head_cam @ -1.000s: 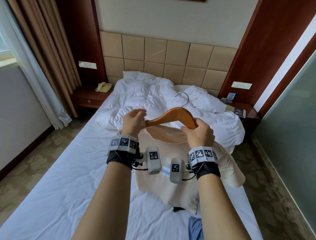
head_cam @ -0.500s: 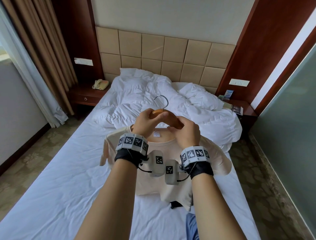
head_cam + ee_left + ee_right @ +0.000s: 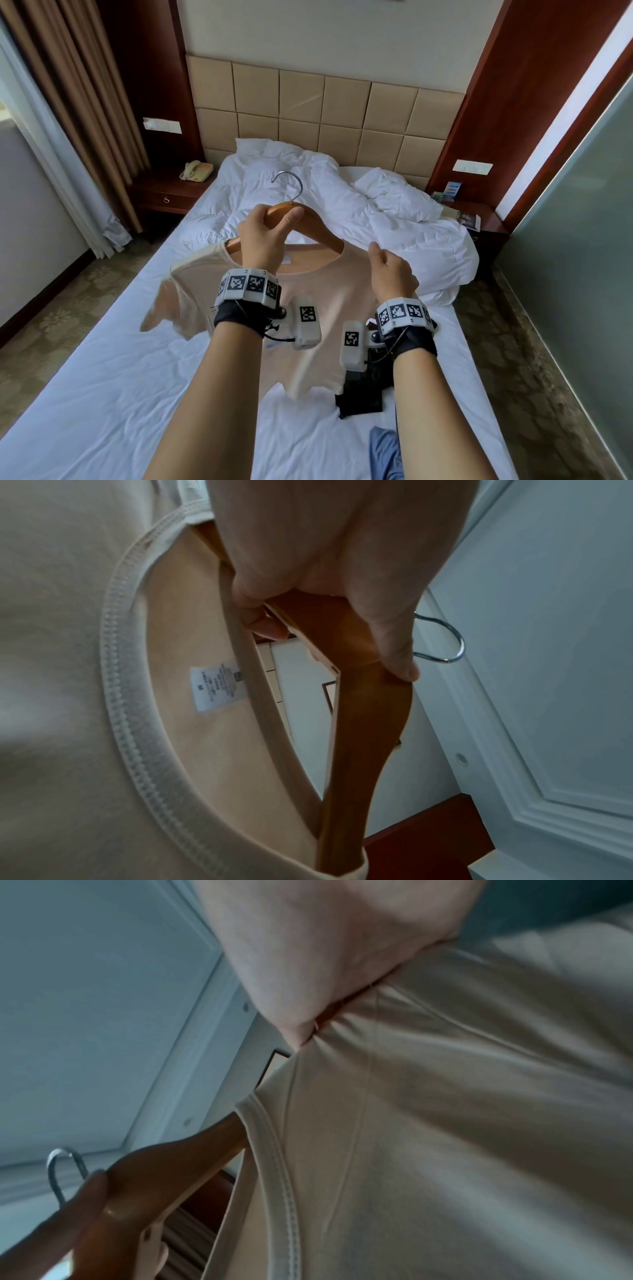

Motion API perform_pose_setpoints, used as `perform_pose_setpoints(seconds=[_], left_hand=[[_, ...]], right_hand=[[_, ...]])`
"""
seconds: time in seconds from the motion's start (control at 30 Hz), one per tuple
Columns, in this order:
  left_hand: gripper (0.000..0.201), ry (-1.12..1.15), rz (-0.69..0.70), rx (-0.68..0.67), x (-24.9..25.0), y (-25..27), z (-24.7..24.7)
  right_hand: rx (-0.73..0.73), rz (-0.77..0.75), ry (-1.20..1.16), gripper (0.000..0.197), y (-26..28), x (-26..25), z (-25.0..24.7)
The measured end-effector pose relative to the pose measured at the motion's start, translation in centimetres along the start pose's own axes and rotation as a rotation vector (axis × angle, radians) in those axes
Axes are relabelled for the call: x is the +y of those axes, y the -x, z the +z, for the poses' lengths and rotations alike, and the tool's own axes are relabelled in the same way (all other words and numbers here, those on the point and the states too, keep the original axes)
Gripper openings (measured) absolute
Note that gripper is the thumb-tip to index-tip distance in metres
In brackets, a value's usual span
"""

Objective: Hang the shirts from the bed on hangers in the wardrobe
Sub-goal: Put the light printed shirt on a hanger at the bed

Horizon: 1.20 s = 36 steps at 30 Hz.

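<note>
A beige T-shirt (image 3: 329, 294) hangs on a wooden hanger (image 3: 320, 233) with a metal hook (image 3: 289, 185), held up over the bed. My left hand (image 3: 274, 219) grips the hanger at its middle, just under the hook. The left wrist view shows that hand (image 3: 342, 615) curled round the wood (image 3: 363, 723), with the collar and label of the shirt (image 3: 68, 669) beside it. My right hand (image 3: 380, 257) pinches the shirt's right shoulder. In the right wrist view its fingers (image 3: 301, 1001) gather the shirt fabric (image 3: 445, 1123) over the hanger's arm (image 3: 154, 1164).
A black garment (image 3: 359, 394) and a blue one (image 3: 385, 452) lie on the white sheet (image 3: 102, 394) near me. A crumpled duvet (image 3: 394, 222) fills the bed's head end. Nightstands flank the bed, with a phone (image 3: 197, 171) on the left one. A glass wall (image 3: 582, 240) stands at the right.
The hanger has risen with the shirt on it. My left hand stays at its middle; my right hand has left the hanger and moved right to the shirt's shoulder.
</note>
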<state>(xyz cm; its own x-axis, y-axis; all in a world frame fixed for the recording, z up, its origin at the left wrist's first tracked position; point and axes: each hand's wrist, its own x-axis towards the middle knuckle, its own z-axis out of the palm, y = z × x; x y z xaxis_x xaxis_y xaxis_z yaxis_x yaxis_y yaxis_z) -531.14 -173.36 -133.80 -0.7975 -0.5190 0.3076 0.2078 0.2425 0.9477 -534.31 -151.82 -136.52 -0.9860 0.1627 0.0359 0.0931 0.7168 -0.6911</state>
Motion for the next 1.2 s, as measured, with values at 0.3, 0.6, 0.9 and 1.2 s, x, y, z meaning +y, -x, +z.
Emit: perform_pose_setpoints(seconds=[0.3,0.6,0.9,1.2], left_hand=[[0.064,0.121,-0.070,0.057,-0.1,0.2,-0.9],[0.075,0.127,-0.099,0.059,0.0,0.8,-0.8],[0.058,0.121,-0.119,0.044,0.8,0.8,0.0],[0.059,0.134,-0.101,-0.048,0.5,1.7,1.7]], right_hand=[[0.208,0.254,-0.684,0.025,-0.4,1.6,0.3],[0.316,0.371,-0.883,0.028,-0.7,3.4,-0.8],[0.317,0.324,-0.811,0.017,-0.7,3.7,-1.7],[-0.066,-0.219,-0.233,0.016,0.9,0.2,-2.7]])
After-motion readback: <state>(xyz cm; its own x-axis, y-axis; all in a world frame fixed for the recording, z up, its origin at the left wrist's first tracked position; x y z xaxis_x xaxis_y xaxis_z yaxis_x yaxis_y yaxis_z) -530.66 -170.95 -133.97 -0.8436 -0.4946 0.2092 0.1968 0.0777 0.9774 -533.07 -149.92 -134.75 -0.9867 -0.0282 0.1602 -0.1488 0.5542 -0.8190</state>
